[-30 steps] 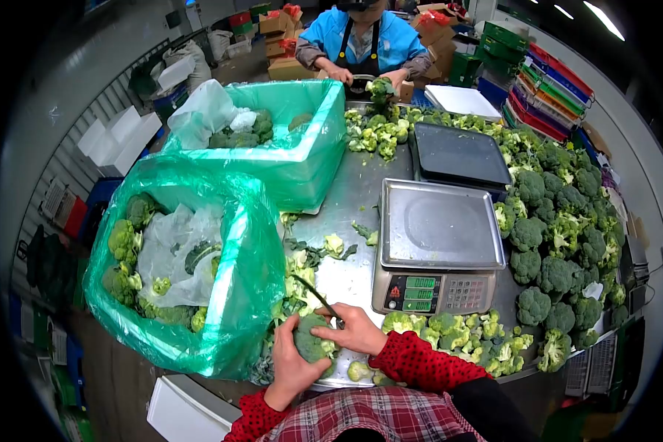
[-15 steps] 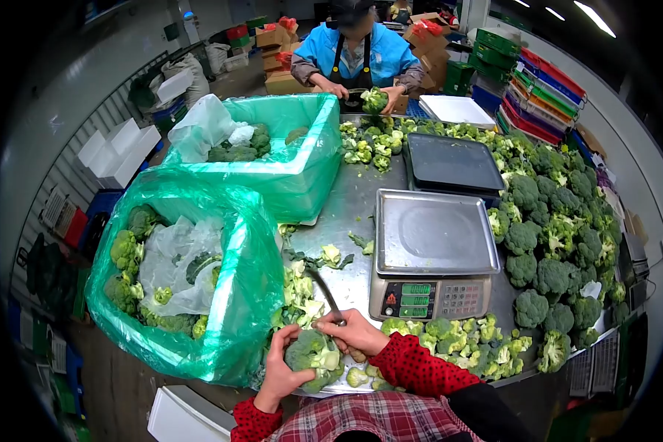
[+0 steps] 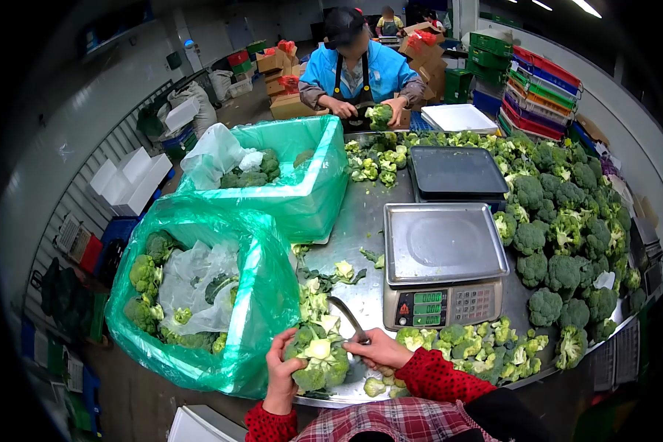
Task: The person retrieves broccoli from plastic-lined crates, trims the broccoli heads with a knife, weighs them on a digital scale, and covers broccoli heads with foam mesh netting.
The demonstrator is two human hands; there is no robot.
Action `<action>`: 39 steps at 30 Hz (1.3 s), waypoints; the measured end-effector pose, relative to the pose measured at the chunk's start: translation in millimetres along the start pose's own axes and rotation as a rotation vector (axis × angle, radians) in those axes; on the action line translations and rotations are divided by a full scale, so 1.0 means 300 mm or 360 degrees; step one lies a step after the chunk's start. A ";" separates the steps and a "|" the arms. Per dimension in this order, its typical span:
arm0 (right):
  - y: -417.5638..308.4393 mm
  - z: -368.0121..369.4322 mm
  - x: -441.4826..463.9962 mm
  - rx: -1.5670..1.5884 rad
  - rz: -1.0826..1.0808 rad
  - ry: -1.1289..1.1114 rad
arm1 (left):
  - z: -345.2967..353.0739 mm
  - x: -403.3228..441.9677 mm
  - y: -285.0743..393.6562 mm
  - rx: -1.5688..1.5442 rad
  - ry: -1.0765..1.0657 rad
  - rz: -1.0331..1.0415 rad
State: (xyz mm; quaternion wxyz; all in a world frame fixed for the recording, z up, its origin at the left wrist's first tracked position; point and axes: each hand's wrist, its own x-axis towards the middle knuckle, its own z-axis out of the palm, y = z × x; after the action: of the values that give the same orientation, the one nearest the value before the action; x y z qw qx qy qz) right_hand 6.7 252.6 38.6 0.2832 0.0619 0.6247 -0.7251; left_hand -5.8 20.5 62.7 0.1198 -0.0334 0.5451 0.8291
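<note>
My left hand is wrapped round a broccoli head, its pale cut stem turned upward. In my right hand is a knife with a dark curved blade, its blade rising up and away to the left. The knife hand is close beside the head's right edge; whether they touch I cannot tell. Cut stems and leaves lie just beyond the head. Under my right wrist are small florets, and a larger pile of florets spreads to the right.
Left stand two boxes lined with green plastic, a near box and a far box, both holding broccoli. A digital scale and a dark scale sit mid-table. Broccoli heads fill the right side. Opposite, a co-worker holds broccoli and a knife.
The broccoli head has turned in my left hand, so its cut stem now faces up. My right hand still grips the knife. The whole view has shifted slightly.
</note>
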 end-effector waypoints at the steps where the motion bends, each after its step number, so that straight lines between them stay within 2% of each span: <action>1: -0.008 -0.013 -0.013 -0.0135 -0.0051 0.0011 | -0.006 0.001 0.002 0.0003 0.0001 -0.0005; 3: -0.082 0.002 -0.078 -0.0248 -0.0066 0.0136 | -0.016 0.013 -0.005 0.1247 0.0159 0.0498; 4: -0.116 0.035 -0.133 -0.0263 -0.0181 -0.0015 | -0.014 0.018 -0.022 0.1559 0.0243 0.0681; 5: -0.136 0.063 -0.166 -0.0276 -0.0293 -0.0166 | -0.016 0.034 -0.039 0.1558 0.0246 0.0683; 6: -0.045 0.086 -0.153 -0.0406 -0.0606 -0.0327 | -0.023 0.048 -0.058 0.1674 0.0400 0.0681; 7: -0.078 0.114 -0.186 -0.0284 -0.0735 -0.0423 | -0.029 0.053 -0.071 0.1794 0.0551 0.0670; 9: -0.084 0.073 -0.174 -0.0297 -0.0242 -0.0293 | -0.043 0.080 -0.064 0.1679 0.0508 0.0606; 10: -0.038 0.024 -0.145 -0.0734 -0.0457 0.0025 | -0.015 0.096 -0.049 0.1658 0.0411 0.0691; 12: 0.080 -0.052 -0.134 -0.1112 -0.0961 0.0684 | 0.074 0.144 -0.007 0.1750 0.0189 0.0976; 13: 0.143 -0.086 -0.132 -0.1003 -0.0971 0.0876 | 0.135 0.185 0.015 0.1838 -0.0006 0.1206; 15: 0.137 -0.071 -0.176 -0.0247 -0.0622 0.0961 | 0.258 0.290 0.015 0.1946 -0.0344 0.1682; 17: 0.106 -0.049 -0.224 0.0251 -0.0478 0.1017 | 0.424 0.387 -0.001 0.2077 -0.0693 0.1948; 20: 0.104 -0.042 -0.249 0.0221 -0.0600 0.1113 | 0.639 0.530 -0.121 0.2283 -0.1026 0.2415; 21: 0.110 -0.042 -0.257 0.0225 -0.0643 0.1138 | 0.686 0.591 -0.181 0.2268 -0.1034 0.2413; 23: 0.106 -0.050 -0.287 0.0155 -0.0497 0.1245 | 0.737 0.657 -0.314 0.2385 -0.1398 0.2351; 27: 0.177 -0.089 -0.344 0.0204 -0.0446 0.1307 | 0.690 0.541 -0.259 0.2194 -0.1191 0.2183; 29: 0.206 -0.093 -0.363 0.0358 -0.0415 0.1328 | 0.565 0.471 -0.252 0.2072 -0.0913 0.2030; 31: 0.232 -0.092 -0.352 0.0474 -0.0344 0.1354 | 0.396 0.402 -0.265 0.2079 -0.0699 0.1716; 33: 0.241 -0.091 -0.339 0.0458 -0.0112 0.1087 | 0.218 0.339 -0.318 0.2198 -0.0532 0.1474; 35: 0.183 -0.075 -0.304 0.0197 0.0098 0.0791 | 0.065 0.255 -0.362 0.2328 -0.0438 0.1289; 39: 0.235 -0.023 -0.200 -0.0217 -0.0132 0.0518 | -0.095 0.089 -0.394 0.2500 -0.0385 0.1003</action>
State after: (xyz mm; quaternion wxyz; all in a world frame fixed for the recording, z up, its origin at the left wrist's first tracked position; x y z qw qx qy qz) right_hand 89.3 275.0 2.4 0.1517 0.1334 0.7119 -0.6725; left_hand -6.0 43.5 -59.7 -0.0705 0.3011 0.9290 0.2031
